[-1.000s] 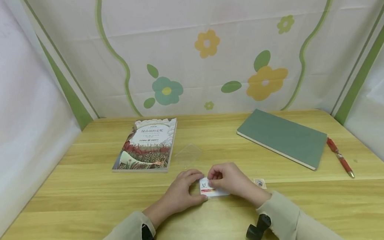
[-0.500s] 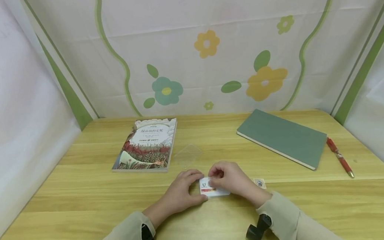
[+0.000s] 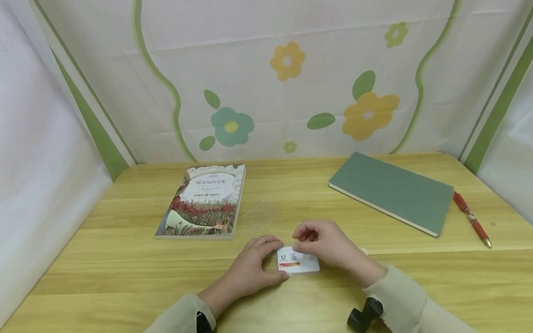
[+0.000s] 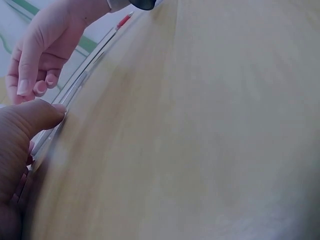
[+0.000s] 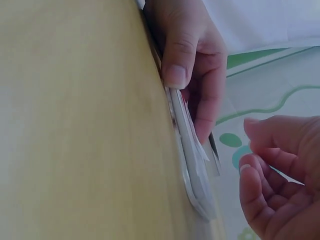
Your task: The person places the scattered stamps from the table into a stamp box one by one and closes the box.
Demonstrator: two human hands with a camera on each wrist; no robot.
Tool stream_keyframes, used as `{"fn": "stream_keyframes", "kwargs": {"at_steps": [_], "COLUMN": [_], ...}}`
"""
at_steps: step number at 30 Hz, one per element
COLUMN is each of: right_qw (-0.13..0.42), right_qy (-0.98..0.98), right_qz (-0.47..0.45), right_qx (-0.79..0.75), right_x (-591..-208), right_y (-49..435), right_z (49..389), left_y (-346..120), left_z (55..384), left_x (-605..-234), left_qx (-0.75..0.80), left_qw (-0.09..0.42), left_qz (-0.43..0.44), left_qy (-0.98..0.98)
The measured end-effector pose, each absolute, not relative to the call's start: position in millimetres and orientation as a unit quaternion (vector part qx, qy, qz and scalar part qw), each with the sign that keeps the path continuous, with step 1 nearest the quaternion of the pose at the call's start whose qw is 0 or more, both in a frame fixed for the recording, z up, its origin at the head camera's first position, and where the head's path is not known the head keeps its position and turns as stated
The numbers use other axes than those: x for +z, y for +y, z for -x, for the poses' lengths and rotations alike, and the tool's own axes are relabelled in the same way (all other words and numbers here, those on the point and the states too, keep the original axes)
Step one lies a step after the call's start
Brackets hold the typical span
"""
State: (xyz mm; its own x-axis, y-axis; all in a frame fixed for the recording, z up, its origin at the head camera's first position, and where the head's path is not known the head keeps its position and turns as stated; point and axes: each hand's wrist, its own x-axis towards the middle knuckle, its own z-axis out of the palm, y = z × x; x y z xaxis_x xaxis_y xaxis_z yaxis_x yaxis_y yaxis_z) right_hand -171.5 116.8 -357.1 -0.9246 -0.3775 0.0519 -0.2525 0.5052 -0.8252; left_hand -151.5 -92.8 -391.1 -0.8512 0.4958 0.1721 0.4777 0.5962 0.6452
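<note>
White printed cards (image 3: 307,266) with a U-shaped logo and a red-orange strip lie in a shallow clear plastic case (image 5: 187,185) on the table. My left hand (image 3: 251,264) holds them by their left end, thumb at the near edge and fingers at the far edge. Just over the right part of the top card hovers my right hand (image 3: 324,242). Its fingers are loosely curled, and in the right wrist view a gap shows between the thumb and fingers, with nothing held. A small square paper piece (image 3: 364,251) peeks out behind the right wrist, mostly hidden.
A clear plastic lid (image 3: 262,214) lies beyond the left hand, beside an illustrated book (image 3: 204,204). Toward the back right is a green notebook (image 3: 393,191), with a red pen (image 3: 473,220) to its right. White fabric walls (image 3: 261,84) enclose the table.
My right hand has left the top card and shifted right and slightly away, uncovering more of its print. Its wrist now covers most of the square paper piece. The left hand keeps its place.
</note>
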Motion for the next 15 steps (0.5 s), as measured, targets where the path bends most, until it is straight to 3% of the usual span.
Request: {"fn": "stream_keyframes", "kwargs": {"at_steps": [15], "right_qw": [0.06], "right_qy": [0.878], "right_qz": [0.139], "right_qx": [-0.453], "right_x": [-340.8], "right_y": [144.7], "right_z": [163.8], "left_y": [-92.9], "left_z": [150.5], "left_x": [-390.5], "left_qx": [0.365], "left_qw": [0.02], "left_qz": [-0.268], "left_qy": [0.891]}}
